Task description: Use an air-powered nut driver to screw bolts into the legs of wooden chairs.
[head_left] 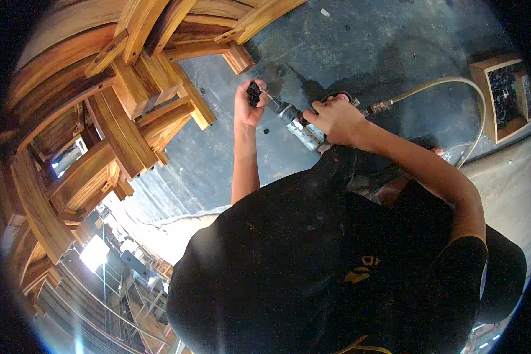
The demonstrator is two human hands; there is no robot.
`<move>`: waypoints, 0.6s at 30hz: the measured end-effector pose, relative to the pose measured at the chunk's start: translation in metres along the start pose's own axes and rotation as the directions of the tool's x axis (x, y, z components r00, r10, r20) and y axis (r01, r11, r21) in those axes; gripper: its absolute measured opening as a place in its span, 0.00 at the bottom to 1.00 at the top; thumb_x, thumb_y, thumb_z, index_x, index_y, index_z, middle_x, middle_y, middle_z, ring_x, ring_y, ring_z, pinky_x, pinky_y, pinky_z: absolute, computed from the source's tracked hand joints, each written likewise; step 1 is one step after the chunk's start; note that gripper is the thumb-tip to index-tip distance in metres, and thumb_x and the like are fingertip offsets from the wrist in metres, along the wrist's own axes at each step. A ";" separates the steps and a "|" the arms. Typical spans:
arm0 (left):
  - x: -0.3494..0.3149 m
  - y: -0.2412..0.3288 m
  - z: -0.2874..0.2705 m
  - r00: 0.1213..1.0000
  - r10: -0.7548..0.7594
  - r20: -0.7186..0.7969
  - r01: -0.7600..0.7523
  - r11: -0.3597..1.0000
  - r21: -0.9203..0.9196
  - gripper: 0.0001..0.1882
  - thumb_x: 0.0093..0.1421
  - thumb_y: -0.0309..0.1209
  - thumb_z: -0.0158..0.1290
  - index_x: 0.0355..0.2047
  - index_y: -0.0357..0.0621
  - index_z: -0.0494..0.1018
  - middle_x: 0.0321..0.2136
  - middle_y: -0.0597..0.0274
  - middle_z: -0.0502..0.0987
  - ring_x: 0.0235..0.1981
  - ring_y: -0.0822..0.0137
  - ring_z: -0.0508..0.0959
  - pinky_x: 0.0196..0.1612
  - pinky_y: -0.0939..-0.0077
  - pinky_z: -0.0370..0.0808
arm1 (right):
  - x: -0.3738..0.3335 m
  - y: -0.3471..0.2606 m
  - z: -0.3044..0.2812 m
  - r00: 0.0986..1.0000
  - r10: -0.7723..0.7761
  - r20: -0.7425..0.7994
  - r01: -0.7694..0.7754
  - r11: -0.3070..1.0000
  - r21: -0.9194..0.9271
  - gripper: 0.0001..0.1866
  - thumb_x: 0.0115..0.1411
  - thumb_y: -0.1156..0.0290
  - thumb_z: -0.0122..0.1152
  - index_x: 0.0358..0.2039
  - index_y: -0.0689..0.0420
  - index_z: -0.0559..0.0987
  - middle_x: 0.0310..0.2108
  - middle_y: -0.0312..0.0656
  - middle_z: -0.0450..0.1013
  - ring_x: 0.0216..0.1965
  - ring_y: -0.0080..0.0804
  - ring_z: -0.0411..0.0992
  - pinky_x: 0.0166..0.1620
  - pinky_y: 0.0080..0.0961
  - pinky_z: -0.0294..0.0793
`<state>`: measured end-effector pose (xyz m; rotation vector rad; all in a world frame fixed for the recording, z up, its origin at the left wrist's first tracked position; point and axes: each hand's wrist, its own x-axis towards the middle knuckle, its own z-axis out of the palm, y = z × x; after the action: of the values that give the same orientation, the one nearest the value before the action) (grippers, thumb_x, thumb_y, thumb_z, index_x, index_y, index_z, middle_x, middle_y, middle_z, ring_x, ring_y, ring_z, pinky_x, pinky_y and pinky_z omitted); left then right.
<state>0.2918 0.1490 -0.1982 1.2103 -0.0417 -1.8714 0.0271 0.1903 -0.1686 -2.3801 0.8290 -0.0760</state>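
In my right hand (339, 120) is a silver pneumatic screwdriver (301, 131), the fingers wrapped round its grip. Its thin bit points up and left, and the tip reaches the fingers of my left hand (248, 111). That hand is closed round a small cluster of black pieces (253, 93), perhaps plastic glides; their exact kind is too small to make out. One small black round piece (266, 131) lies on the dark sheet just below the left hand. From the tool's rear end, a brass fitting (379, 107) leads into a pale air hose (478, 88).
Slatted wooden furniture (118, 118) fills the left side, its nearest leg (239, 58) ending close to my left hand. At the far right stands a wooden box (482, 79) with many small dark pieces inside. A dark blue-grey sheet (360, 35) covers the surface under my hands.
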 end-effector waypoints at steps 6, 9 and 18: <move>0.001 0.003 0.003 0.998 0.025 0.060 -0.024 1.000 -0.018 0.10 0.60 0.34 0.50 0.36 0.40 0.68 0.27 0.63 0.69 0.20 0.74 0.66 0.16 0.85 0.62 | 0.000 -0.005 -0.011 0.997 0.044 0.063 -0.046 0.999 0.019 0.23 0.42 0.64 0.66 0.40 0.52 0.71 0.32 0.43 0.69 0.33 0.43 0.75 0.34 0.42 0.68; 0.000 0.000 0.003 0.995 0.061 0.074 -0.058 0.997 -0.048 0.11 0.61 0.35 0.51 0.37 0.41 0.68 0.25 0.65 0.68 0.21 0.75 0.66 0.16 0.86 0.61 | -0.001 -0.005 -0.013 0.996 0.051 0.077 -0.053 0.998 0.021 0.21 0.43 0.71 0.62 0.40 0.52 0.71 0.33 0.44 0.69 0.33 0.43 0.75 0.34 0.43 0.68; -0.003 0.006 0.012 0.999 0.028 -0.045 -0.020 0.986 0.168 0.14 0.61 0.38 0.53 0.37 0.40 0.69 0.23 0.67 0.67 0.19 0.77 0.64 0.14 0.89 0.56 | 0.000 -0.002 -0.016 0.998 0.043 0.053 -0.046 0.998 0.053 0.20 0.43 0.74 0.59 0.40 0.52 0.71 0.33 0.43 0.69 0.33 0.44 0.75 0.34 0.46 0.69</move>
<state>0.2870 0.1424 -0.1867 1.3613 -0.1909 -1.8467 0.0245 0.1830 -0.1550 -2.3015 0.8445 -0.0184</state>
